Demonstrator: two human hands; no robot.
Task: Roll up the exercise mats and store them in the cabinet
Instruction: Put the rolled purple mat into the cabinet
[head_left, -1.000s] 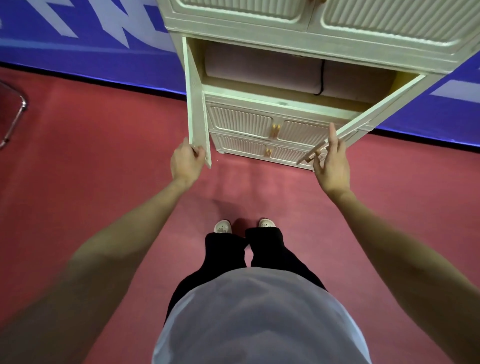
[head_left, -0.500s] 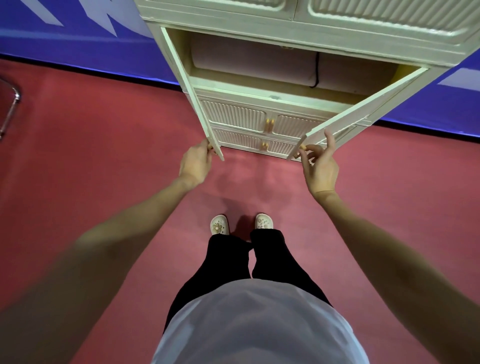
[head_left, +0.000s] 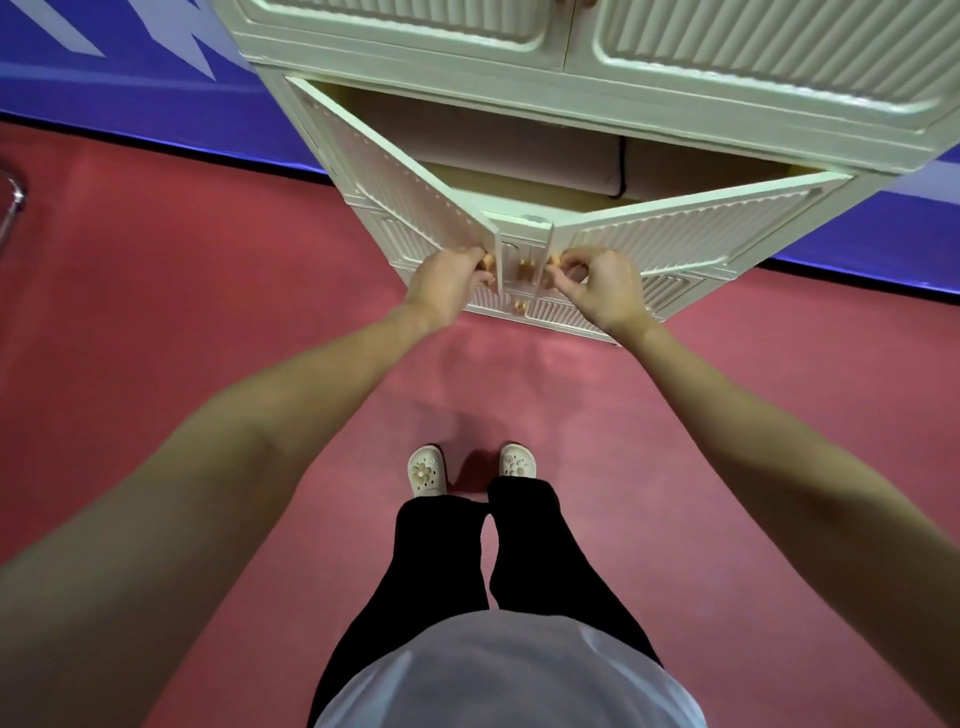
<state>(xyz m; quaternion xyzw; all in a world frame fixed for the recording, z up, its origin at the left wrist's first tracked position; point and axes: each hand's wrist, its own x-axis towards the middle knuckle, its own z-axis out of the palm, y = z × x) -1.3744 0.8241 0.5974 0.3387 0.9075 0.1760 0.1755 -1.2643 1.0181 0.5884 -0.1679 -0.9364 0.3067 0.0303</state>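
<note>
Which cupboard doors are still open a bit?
The middle pair, which the left hand and right hand hold by their knobs. A gap shows the rolled mats inside. The top doors and bottom doors are fully shut.

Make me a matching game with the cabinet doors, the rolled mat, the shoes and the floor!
Things:
1. cabinet doors
2. rolled mat
3. shoes
4. floor

States:
A. red, under everything
B. inside the cabinet, on the shelf
C. partly open, one knob pinched by the left hand, one by the right hand
D. cream, side by side

Pairs: 1-C, 2-B, 3-D, 4-A
</note>
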